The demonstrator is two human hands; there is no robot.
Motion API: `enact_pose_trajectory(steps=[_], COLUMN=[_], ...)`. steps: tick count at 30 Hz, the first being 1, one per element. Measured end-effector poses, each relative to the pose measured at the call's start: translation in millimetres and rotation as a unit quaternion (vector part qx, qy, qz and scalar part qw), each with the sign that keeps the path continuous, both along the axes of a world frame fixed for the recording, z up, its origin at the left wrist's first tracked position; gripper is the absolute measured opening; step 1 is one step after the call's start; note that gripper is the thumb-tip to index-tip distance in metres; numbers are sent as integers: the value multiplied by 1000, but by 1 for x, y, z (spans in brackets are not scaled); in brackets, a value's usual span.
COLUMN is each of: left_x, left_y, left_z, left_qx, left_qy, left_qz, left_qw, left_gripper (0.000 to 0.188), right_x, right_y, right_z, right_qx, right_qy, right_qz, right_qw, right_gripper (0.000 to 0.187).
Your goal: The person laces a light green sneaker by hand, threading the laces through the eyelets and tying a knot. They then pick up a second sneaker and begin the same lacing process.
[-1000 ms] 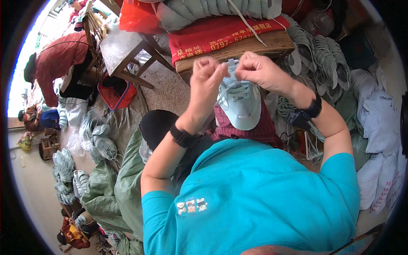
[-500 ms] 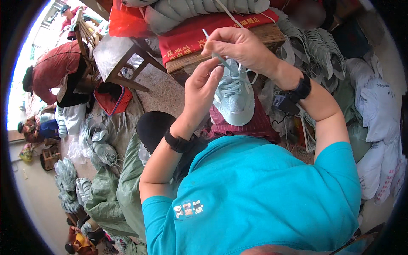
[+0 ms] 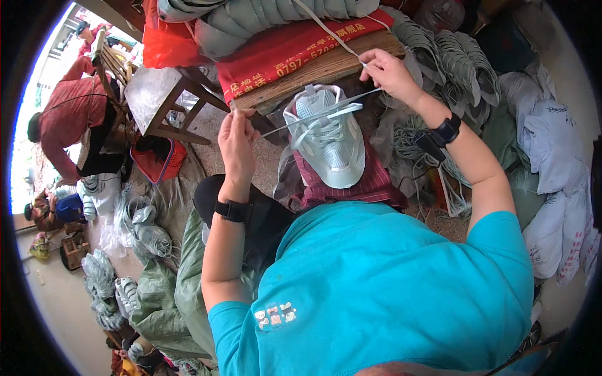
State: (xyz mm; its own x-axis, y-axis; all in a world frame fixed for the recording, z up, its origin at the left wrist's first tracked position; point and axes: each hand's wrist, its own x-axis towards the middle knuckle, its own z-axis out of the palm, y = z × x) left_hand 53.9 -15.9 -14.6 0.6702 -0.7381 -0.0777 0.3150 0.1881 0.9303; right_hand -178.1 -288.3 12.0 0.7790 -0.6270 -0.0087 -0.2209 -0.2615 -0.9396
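A pale grey-green sneaker [image 3: 333, 160] rests on my lap against maroon striped cloth, its toe toward me. Across its upper a pale shoelace [image 3: 285, 127] stretches taut, slanting up from left to right. At its left end, my left hand [image 3: 238, 139] is closed in a pinch on the lace. My right hand [image 3: 390, 76], above and right of the sneaker, pinches the other end. Both hands are apart from the shoe itself. Lacing shows over the tongue, with a flat lace loop lying at the shoe's right side.
Ahead is a wooden bench [image 3: 313, 72] with red cloth and stacked grey shoe parts [image 3: 251, 28]. A stool [image 3: 157, 97] and red basket [image 3: 157, 156] are on the left, near a bending person [image 3: 75, 119]. Green sacks [image 3: 160, 301] lie left; white sacks [image 3: 555, 163] stand right.
My hands have moved from close together above the shoe to wide apart, left hand leftward and down, right hand rightward. The lace between them is now pulled straight.
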Motion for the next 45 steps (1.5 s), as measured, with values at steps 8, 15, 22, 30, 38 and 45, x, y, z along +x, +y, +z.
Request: enact_pose_trajectory(steps=[8,15,22,30,38,45], left_x=[-23,-35,-37,-36,-29,13], left_y=[-3,-2,2,-9,-24,-32], left_z=[-6,12,-3,-11,3,28], left_qx=[127,177,210,209,269,145], left_qy=[-120,-127,-207,-241,-498,-532], left_qz=[-80,-115,-149,-110,-119,-256], left_qw=[981,969,944,941,816,794], left_gripper=[29,29,26,25,18,27], right_x=[-2,-3,2,17,23,37], right_y=[42,51,56,71,31,6], right_z=[-5,-2,8,5,31,31], right_qx=[47,-83,-84,-372,-246,-34], right_qy=[16,82,62,116,122,203], right_qz=[80,71,82,108,265,327], right_qw=[996,991,991,914,924,922], right_gripper=[17,10,11,19,25,17])
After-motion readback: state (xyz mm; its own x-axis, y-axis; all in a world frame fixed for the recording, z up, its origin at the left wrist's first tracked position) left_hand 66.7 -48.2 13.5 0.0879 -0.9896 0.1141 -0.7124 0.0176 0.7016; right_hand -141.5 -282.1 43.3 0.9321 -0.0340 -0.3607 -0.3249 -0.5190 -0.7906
